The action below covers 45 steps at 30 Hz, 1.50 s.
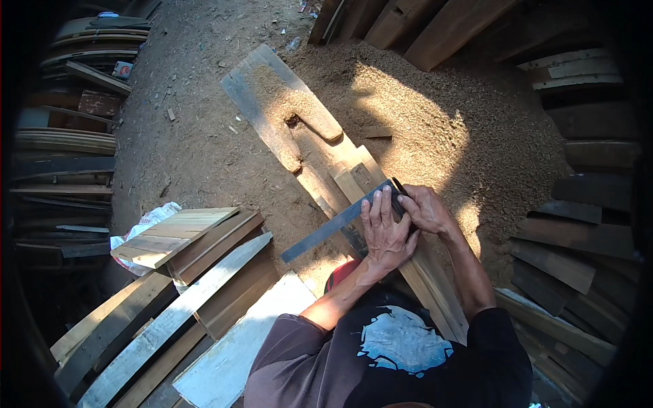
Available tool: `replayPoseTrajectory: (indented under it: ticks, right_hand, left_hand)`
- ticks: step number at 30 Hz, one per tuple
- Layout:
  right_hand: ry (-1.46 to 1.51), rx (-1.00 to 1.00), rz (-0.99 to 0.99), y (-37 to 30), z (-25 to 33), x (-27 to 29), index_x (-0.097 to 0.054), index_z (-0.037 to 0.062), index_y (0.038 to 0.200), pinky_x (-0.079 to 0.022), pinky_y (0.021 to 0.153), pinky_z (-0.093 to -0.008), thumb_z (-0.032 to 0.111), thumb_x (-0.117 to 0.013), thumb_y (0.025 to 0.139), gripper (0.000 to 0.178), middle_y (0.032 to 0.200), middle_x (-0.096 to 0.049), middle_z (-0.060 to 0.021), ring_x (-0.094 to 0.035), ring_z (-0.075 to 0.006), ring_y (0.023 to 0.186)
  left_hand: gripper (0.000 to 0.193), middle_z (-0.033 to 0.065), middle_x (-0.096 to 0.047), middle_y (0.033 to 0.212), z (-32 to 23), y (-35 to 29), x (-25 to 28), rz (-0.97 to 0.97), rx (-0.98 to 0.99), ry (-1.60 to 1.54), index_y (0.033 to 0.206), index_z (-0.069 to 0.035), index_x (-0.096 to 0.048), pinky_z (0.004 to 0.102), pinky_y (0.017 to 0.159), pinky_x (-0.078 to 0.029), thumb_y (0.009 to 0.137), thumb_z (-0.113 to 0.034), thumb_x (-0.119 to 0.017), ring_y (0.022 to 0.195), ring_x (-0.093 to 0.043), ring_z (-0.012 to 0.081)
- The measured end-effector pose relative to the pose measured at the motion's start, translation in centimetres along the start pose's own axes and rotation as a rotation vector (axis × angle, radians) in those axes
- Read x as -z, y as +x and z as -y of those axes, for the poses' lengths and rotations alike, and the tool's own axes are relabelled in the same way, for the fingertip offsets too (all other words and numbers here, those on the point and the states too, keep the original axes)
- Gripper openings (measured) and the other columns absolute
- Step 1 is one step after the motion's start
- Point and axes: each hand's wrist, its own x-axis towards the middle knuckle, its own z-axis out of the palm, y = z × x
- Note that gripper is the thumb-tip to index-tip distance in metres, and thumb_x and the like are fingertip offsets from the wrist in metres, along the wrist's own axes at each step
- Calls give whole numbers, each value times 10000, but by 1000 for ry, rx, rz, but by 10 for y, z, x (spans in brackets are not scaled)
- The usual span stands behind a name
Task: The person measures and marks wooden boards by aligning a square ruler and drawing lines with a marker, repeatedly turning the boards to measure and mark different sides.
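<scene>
My left hand (385, 231) presses flat on a metal try square (326, 230), whose long grey blade runs down-left across a light wooden plank (435, 292). My right hand (423, 207) sits just right of it at the square's dark stock, fingers curled on a thin dark pencil-like thing that is too small to make out. The plank lies on a bundle of similar boards (320, 163) running up-left over the sawdust.
A pile of sawdust (422, 115) lies beyond the boards. Stacked planks (183, 272) sit at lower left with a white sack (146, 224) under them. More timber lines the left edge (64, 143), the right edge (585, 231) and the top (422, 20).
</scene>
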Motion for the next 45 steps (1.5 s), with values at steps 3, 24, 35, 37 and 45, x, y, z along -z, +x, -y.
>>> replayPoseTrajectory:
  ticks: [3,24,35,37,45]
  right_hand:
    - [74,-1,-32,0,6,-1,-642,-22,974,-502,697,-466,218,-599,977,244,788,-648,-250,-613,-406,713]
    - [411,211,-264,6,66,22,-708,14,1095,-509,878,-296,208,-613,1070,218,981,-687,-36,-626,-116,973]
    - [480,147,-9,25,77,5,-704,-16,1088,-521,785,-284,168,-646,1020,204,894,-680,-22,-611,-92,864]
    - [544,134,62,32,77,-5,-699,-18,1085,-543,770,-308,178,-660,1004,215,877,-699,-62,-651,-137,824]
    - [-181,344,-183,34,84,14,-684,16,980,-523,801,-408,114,-708,893,134,905,-644,-134,-642,-305,863]
  left_hand:
    - [763,332,-287,1619,1,0,2,4,-7,4,1337,-84,-647,620,1240,-138,669,-375,-874,1518,-226,465]
    - [608,313,-276,1630,-3,1,3,37,20,1,1312,-212,-692,615,1239,-129,752,-395,-843,1518,-230,461]
    - [794,303,-250,1628,5,-7,-11,69,28,22,1478,-144,-539,643,1243,-87,786,-452,-778,1541,-141,477]
    - [854,304,-256,1614,3,-6,-10,128,59,8,1534,-99,-469,658,1229,-90,811,-454,-753,1527,-142,494]
    - [970,308,-254,1608,8,-7,-7,54,-39,49,1576,-84,-388,646,1239,-76,769,-455,-779,1527,-134,513]
